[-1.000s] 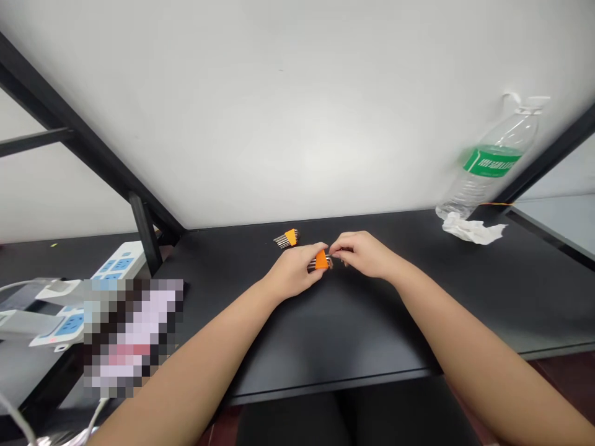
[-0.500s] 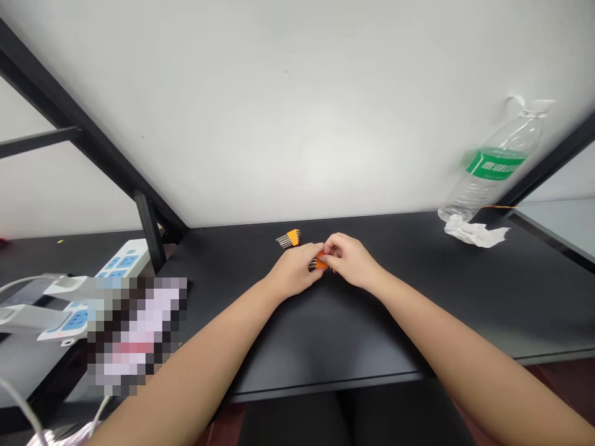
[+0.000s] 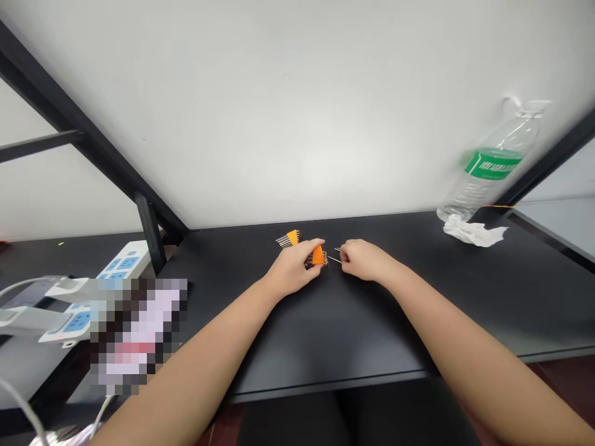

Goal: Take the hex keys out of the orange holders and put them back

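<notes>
My left hand [image 3: 295, 265] is closed on an orange hex key holder [image 3: 318, 254], gripping it between thumb and fingers. Metal key ends stick out of the holder's right side. Just to the right, my right hand [image 3: 360, 259] pinches a thin metal hex key [image 3: 334, 259], whose shaft points left toward the holder. A second thin metal tip shows by the fingers; whether it belongs to the same key I cannot tell. Behind my left hand, a second orange holder [image 3: 292, 237] with several metal keys fanned out lies on the black table [image 3: 334, 334], partly hidden by that hand.
A clear plastic bottle [image 3: 493, 164] with a green label stands at the back right, beside crumpled white tissue [image 3: 474, 232]. On the left are a white power strip [image 3: 125, 260] with plugs and a blurred-out flat object [image 3: 149, 328]. A black metal frame [image 3: 149, 223] rises there.
My right hand has moved right, away from the orange holder, and a thin metal key now shows in its fingers. My left hand keeps its hold in nearly the same place.
</notes>
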The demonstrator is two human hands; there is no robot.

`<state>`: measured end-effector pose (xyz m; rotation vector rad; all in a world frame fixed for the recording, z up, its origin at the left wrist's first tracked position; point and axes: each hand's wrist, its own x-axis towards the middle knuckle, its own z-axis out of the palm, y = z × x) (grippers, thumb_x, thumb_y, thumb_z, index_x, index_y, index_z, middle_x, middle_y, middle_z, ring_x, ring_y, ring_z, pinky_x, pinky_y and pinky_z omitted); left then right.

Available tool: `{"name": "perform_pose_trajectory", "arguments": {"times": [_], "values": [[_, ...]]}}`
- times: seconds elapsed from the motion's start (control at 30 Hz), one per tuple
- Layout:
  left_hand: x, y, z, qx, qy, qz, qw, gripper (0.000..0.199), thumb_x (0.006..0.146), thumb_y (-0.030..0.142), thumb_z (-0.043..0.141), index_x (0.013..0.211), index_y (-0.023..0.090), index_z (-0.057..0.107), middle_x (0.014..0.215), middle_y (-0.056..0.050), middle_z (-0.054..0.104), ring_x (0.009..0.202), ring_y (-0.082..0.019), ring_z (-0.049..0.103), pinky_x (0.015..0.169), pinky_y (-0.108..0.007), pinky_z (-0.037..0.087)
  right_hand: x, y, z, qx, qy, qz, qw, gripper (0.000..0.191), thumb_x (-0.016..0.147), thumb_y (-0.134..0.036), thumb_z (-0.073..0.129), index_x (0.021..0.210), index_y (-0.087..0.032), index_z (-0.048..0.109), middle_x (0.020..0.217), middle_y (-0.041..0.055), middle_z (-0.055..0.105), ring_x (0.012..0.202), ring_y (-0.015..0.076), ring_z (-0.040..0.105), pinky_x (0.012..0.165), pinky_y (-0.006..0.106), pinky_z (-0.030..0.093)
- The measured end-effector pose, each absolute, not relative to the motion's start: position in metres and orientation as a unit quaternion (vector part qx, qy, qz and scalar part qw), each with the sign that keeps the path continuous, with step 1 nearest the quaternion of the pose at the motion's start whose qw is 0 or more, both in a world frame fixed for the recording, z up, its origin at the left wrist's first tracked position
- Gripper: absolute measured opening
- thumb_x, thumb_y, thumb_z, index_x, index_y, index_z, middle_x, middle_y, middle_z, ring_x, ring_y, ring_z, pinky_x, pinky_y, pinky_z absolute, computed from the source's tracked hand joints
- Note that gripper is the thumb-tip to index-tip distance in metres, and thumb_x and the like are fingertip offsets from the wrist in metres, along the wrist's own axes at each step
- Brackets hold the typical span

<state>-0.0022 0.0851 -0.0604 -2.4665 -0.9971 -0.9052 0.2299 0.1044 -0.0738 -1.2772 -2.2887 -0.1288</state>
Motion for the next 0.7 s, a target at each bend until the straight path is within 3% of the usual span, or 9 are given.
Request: {"name": "perform_pose_trajectory", "arguments": {"times": [0.13, 0.23, 0.43, 0.7], "values": [[-0.002, 0.084, -0.059, -0.863, -0.356, -0.328, 0.143, 0.053, 0.087, 0.026, 0.064, 0.138, 0.023, 0.056, 0.114, -0.004, 0.074, 0.091, -0.019, 0.072, 0.086, -0.032, 0.058, 0.224, 0.092, -0.073, -0.492, -0.84, -0.067, 0.22, 0.003, 0.078, -0.017, 0.06, 0.079, -0.019, 0.061, 0.095, 0.0071, 0.068, 0.07, 0.0165, 0.058, 0.057, 0.027, 0.034], [-0.002, 0.082, -0.058, -0.855, -0.367, -0.344, 0.124, 0.057, 0.085, 0.026, 0.066, 0.14, 0.025, 0.052, 0.113, -0.003, 0.074, 0.093, -0.019, 0.073, 0.089, -0.033, 0.058, 0.231, 0.091, -0.071, -0.443, -0.852, -0.037, 0.274, 0.006, 0.074, -0.014, 0.059, 0.073, -0.019, 0.056, 0.085, 0.004, 0.067, 0.066, 0.0147, 0.058, 0.056, 0.026, 0.035], [-0.001, 0.083, -0.059, -0.845, -0.379, -0.361, 0.111, 0.046, 0.084, 0.028, 0.067, 0.128, 0.023, 0.056, 0.105, -0.003, 0.075, 0.088, -0.019, 0.073, 0.086, -0.035, 0.059, 0.246, 0.09, -0.064, -0.325, -0.815, 0.209, 0.431, 0.008, 0.079, -0.019, 0.056, 0.085, -0.022, 0.06, 0.072, -0.0028, 0.064, 0.057, 0.0134, 0.064, 0.054, 0.023, 0.047], [-0.002, 0.083, -0.06, -0.85, -0.362, -0.359, 0.131, 0.046, 0.085, 0.031, 0.068, 0.129, 0.022, 0.057, 0.106, -0.004, 0.075, 0.089, -0.019, 0.074, 0.086, -0.035, 0.059, 0.244, 0.088, -0.064, -0.3, -0.81, 0.232, 0.447, 0.009, 0.082, -0.025, 0.06, 0.084, -0.021, 0.068, 0.068, -0.0013, 0.066, 0.052, 0.013, 0.061, 0.05, 0.024, 0.047]]}}
